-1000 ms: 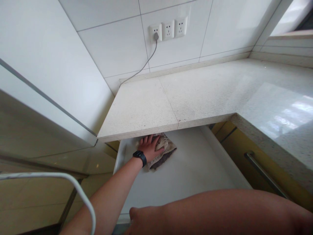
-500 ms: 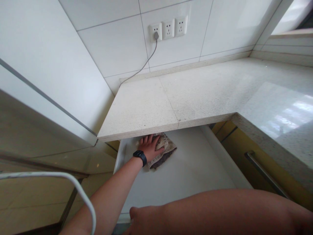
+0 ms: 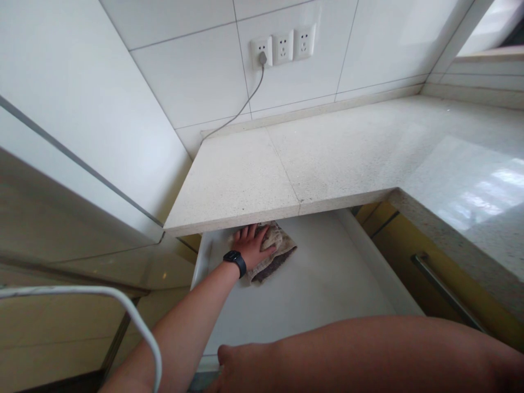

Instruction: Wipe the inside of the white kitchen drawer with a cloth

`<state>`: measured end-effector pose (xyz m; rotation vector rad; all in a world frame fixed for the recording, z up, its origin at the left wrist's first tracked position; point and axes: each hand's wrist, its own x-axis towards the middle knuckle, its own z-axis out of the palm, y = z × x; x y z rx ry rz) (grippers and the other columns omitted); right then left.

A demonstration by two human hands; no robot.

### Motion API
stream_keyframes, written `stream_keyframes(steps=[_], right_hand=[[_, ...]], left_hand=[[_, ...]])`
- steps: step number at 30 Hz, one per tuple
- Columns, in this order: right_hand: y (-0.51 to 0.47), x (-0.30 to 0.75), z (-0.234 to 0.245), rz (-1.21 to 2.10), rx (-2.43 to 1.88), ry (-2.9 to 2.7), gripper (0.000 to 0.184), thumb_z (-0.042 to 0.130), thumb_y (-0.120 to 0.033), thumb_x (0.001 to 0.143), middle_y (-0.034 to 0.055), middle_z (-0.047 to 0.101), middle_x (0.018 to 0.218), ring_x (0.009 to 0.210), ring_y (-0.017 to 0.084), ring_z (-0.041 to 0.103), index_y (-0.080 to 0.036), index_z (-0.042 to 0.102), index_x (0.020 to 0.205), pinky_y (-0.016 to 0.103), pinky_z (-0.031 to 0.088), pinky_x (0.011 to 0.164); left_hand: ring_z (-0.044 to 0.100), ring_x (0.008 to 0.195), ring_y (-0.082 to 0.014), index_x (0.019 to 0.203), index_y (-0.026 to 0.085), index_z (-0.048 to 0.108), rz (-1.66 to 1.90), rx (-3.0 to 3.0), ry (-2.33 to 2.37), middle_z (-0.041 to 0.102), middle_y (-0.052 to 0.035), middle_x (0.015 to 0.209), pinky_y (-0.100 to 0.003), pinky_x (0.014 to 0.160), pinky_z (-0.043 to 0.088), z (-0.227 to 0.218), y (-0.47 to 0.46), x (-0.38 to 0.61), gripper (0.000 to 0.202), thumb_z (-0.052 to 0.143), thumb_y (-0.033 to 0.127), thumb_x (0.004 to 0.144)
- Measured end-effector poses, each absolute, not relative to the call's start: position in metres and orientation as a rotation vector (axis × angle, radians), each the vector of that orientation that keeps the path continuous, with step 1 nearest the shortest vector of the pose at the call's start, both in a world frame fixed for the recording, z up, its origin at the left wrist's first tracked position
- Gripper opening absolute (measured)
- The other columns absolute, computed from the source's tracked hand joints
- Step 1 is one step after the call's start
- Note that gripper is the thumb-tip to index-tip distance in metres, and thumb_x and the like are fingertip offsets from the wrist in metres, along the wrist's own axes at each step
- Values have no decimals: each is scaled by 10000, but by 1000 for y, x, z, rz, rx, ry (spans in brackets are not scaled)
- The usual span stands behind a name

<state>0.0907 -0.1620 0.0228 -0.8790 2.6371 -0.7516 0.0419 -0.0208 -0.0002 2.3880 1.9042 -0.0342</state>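
My left hand (image 3: 251,245), with a black watch (image 3: 235,262) on the wrist, lies flat with spread fingers on a cloth (image 3: 278,256). The cloth is beige-brown with a darker underside, rumpled, and rests on the bottom of a pulled-out white drawer (image 3: 319,289). Part of it is covered by my palm, and its far edge reaches toward the countertop. At the bottom of the view my right hand (image 3: 241,365) is by the drawer's front edge. Its fingers run out of the picture, so whether it grips the front is hidden.
A speckled stone countertop (image 3: 339,153) overhangs the back of the drawer. To the right is a cabinet handle (image 3: 446,292). A tall white panel (image 3: 94,98) stands on the left. A white cable (image 3: 123,303) loops at lower left, and a grey plug (image 3: 262,58) sits in a wall socket.
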Motion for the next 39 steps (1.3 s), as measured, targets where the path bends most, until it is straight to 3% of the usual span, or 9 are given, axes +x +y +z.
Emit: stream_keyframes(steps=[19, 28, 35, 39], right_hand=[[-164, 85, 17, -790, -887, 2640, 242, 652, -390, 835, 57, 593, 1400, 905, 181, 658, -259, 776, 996, 311, 290, 521], [-166, 85, 15, -792, -876, 2670, 177, 652, -352, 816, 57, 583, 1421, 890, 192, 651, -256, 768, 908, 320, 310, 550], [-166, 85, 17, -796, -875, 2662, 167, 657, -352, 831, 62, 631, 1319, 850, 182, 647, -247, 761, 908, 318, 315, 543], [-165, 86, 20, -801, -869, 2653, 188, 662, -371, 834, 46, 624, 1353, 926, 202, 663, -269, 765, 953, 323, 313, 531]], left_hand=[[398, 1459, -381, 1650, 404, 359, -34, 2380, 1901, 323, -76, 1713, -558, 1140, 342, 0, -21, 41, 829, 409, 834, 943], [401, 1454, -375, 1655, 399, 354, -39, 2381, 1900, 318, -64, 1714, -541, 1132, 353, 3, -22, 41, 834, 401, 834, 944], [412, 1439, -385, 1649, 402, 360, -30, 2392, 1897, 325, -65, 1710, -551, 1114, 361, 0, -21, 41, 832, 407, 836, 941], [410, 1440, -378, 1645, 409, 367, -22, 2392, 1903, 340, -64, 1702, -551, 1122, 356, 1, -21, 42, 828, 417, 837, 938]])
